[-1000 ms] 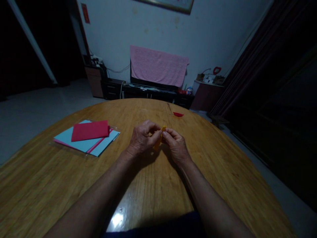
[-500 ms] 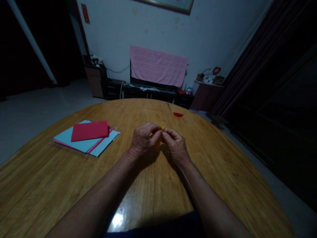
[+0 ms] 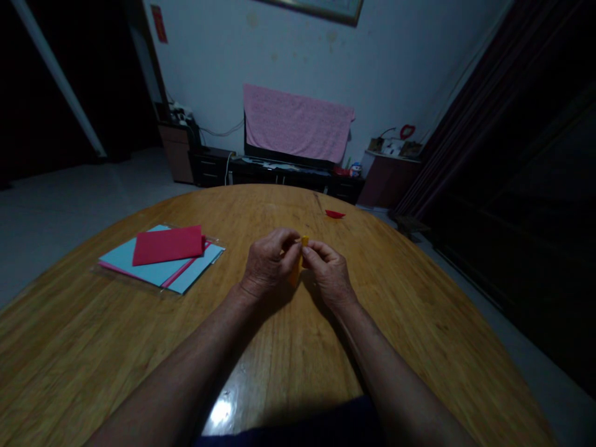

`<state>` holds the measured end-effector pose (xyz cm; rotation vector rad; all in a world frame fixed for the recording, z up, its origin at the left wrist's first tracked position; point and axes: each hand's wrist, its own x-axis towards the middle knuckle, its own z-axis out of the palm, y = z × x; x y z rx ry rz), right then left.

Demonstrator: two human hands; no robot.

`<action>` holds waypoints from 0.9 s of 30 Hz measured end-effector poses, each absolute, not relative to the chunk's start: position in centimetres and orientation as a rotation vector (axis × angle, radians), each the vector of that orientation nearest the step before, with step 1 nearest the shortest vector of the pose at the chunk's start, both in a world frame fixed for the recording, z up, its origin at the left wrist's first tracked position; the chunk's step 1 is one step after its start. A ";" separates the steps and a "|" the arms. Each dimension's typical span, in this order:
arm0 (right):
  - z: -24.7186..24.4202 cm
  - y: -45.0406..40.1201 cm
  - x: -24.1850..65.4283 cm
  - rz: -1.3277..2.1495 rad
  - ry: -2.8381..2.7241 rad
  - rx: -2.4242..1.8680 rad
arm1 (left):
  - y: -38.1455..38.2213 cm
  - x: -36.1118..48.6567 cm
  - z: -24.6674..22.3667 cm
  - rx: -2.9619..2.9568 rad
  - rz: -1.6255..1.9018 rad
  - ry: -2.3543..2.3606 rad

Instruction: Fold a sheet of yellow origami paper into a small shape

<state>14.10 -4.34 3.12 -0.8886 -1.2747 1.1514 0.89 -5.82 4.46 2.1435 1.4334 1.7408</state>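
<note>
Between my two hands, above the middle of the wooden table (image 3: 261, 385), is a small piece of yellow paper (image 3: 295, 273), folded narrow. My left hand (image 3: 271, 257) pinches it from the left with thumb and forefinger. From the right, my right hand (image 3: 329, 268) grips it near the top, also between thumb and fingertips. A bit of yellow sticks up above the fingertips, and a lower part shows below the left thumb. The fingers hide most of its shape.
At the left lie blue and pink paper sheets (image 3: 153, 270) in a clear sleeve, with a folded red paper (image 3: 167, 245) on top. A small red boat-shaped paper piece (image 3: 334, 214) rests near the far edge. Beyond stands a television draped with a pink cloth (image 3: 298, 121).
The yellow paper has turned slightly in my fingers, and more of it shows above and below them. Both hands keep their pinch and have shifted only a little.
</note>
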 end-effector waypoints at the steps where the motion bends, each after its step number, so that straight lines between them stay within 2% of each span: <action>1: 3.1 -4.3 14.1 1.155 -1.274 -0.892 | -5.8 0.9 4.5 2.142 1.730 1.434; 8: 2.9 -4.2 14.0 1.225 -1.232 -0.883 | -5.6 0.5 4.4 2.161 1.651 1.420; 21: 2.5 -4.2 13.7 1.364 -1.157 -0.861 | -5.0 0.8 3.6 1.718 1.646 1.295; 27: 2.9 -4.4 13.9 1.362 -1.185 -0.852 | -5.6 0.8 4.8 1.492 1.591 1.248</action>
